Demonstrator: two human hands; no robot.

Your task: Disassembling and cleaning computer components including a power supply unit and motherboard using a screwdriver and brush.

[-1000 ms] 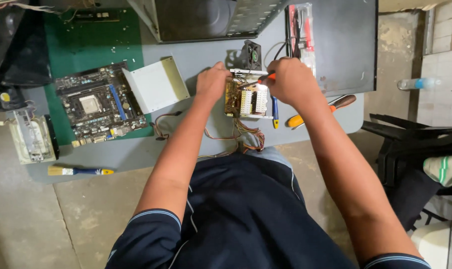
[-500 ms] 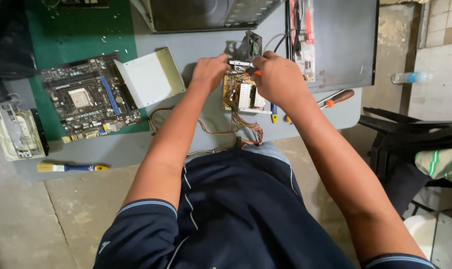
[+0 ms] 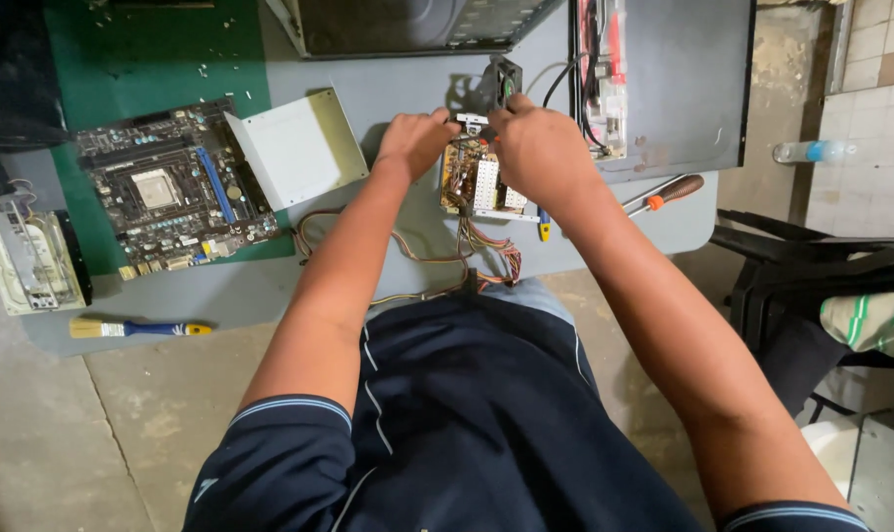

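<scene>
Both hands are up at the middle of the bench [image 3: 368, 99], working over the small circuit board [image 3: 479, 185] with its bundle of coloured wires [image 3: 486, 258] trailing back toward the near edge. Left hand [image 3: 414, 141] sits curled at the board's left top corner, fingers bunched together against it. Right hand [image 3: 538, 148] covers the board's right side, fingers bent and closed in; whether they pinch anything, I cannot tell. A small black fan [image 3: 503, 79] stands just beyond the fingertips. Off to the left on the green mat [image 3: 151, 59] lies a motherboard [image 3: 166, 197], a pale metal cover [image 3: 294, 148] tilted beside it. An orange-handled screwdriver [image 3: 664, 193] rests near the right edge, a blue-handled brush [image 3: 137, 328] at the near-left edge
</scene>
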